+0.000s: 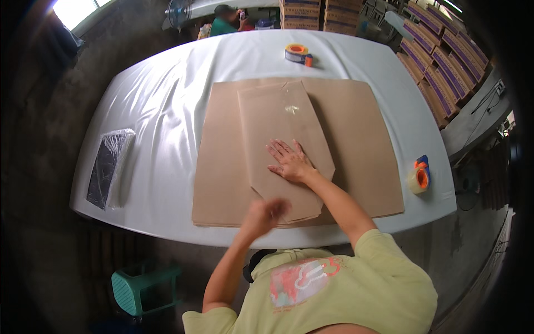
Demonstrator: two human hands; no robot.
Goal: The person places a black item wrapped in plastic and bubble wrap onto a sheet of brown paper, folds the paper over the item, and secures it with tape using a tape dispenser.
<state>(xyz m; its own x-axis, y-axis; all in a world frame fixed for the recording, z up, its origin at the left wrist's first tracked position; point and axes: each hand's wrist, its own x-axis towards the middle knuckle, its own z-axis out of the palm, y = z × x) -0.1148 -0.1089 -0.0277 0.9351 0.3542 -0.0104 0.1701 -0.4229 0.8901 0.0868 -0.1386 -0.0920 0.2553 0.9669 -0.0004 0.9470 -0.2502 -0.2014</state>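
A long brown paper packet [267, 119], its corners folded, lies on a stack of larger brown paper sheets [219, 150]. A shiny strip of clear tape [291, 109] shows near the packet's far end. My right hand [290, 161] presses flat on the middle of the packet with its fingers spread. Close to the packet's near left folded edge is my left hand [268, 216], smeared by motion. Its fingers look bent, but whether they hold anything does not show.
A tape roll on a dispenser [297, 53] sits at the table's far side, another tape dispenser [420, 177] at the right edge. A dark flat item in clear plastic [108, 167] lies left. Beyond are stacked cartons [445, 69], a person in green [225, 25] and a teal stool [129, 292].
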